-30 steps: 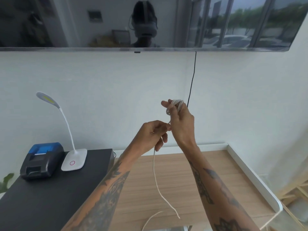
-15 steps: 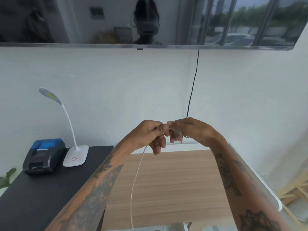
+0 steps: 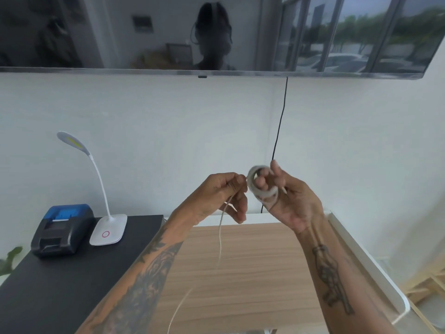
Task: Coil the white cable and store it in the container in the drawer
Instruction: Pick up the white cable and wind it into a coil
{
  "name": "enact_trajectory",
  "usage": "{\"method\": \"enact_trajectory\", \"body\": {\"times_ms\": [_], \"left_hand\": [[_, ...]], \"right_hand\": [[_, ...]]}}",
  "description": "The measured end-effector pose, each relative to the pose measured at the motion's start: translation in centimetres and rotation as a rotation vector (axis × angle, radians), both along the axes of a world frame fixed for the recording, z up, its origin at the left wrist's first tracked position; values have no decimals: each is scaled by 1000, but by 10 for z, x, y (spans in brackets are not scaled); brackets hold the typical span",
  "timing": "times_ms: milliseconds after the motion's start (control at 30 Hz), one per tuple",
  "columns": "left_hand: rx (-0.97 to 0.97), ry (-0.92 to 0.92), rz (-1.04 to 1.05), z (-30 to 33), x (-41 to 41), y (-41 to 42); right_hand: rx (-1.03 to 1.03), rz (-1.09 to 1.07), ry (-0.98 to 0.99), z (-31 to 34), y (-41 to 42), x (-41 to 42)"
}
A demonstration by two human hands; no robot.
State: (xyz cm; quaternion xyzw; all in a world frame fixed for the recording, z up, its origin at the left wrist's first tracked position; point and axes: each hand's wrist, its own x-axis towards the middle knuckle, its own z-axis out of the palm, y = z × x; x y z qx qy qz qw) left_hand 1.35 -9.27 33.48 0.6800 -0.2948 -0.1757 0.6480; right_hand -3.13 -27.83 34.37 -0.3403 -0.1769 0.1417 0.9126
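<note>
The white cable (image 3: 219,239) is partly wound into small loops around the fingers of my right hand (image 3: 287,200), which is raised palm toward me above the desk. My left hand (image 3: 222,194) pinches the cable just left of the coil. From that pinch the loose length hangs down, curves over the wooden desk and leaves the bottom of the view. The drawer and the container are out of sight.
A wooden desk (image 3: 252,268) with a white raised rim lies below my hands. To the left, a black cabinet top (image 3: 60,285) carries a small black-and-blue printer (image 3: 63,230) and a white gooseneck lamp (image 3: 108,227). A black cord (image 3: 280,126) hangs from the wall-mounted screen (image 3: 216,32).
My right hand turned palm toward me and rose slightly, showing several cable loops around its fingers. My left hand stayed close, still pinching the cable, and the hanging length swung.
</note>
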Motion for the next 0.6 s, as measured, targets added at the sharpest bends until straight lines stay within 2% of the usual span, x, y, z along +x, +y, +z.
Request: {"method": "enact_trajectory", "body": {"times_ms": [67,100,133,233,267,333,400,500,600], "left_hand": [[-8,23,5,-1,1,0],[-4,35,5,-2,1,0],[2,47,3,-3,1,0],[36,69,0,-6,1,3],[50,65,12,-6,1,6],[80,51,48,-5,4,11],[114,55,70,-3,7,16],[147,90,52,-3,8,22],[161,88,21,-5,8,25]], "right_hand": [[186,-107,-8,6,9,5],[153,-204,-55,9,13,9],[6,-347,-125,10,15,13],[-762,-879,-363,2,16,24],[-969,-977,-460,-1,16,26],[-1264,-946,-609,-9,18,28],[-1419,-797,-626,-18,17,26],[-1468,-609,-490,-21,12,22],[-1401,-338,-324,-14,2,19]]}}
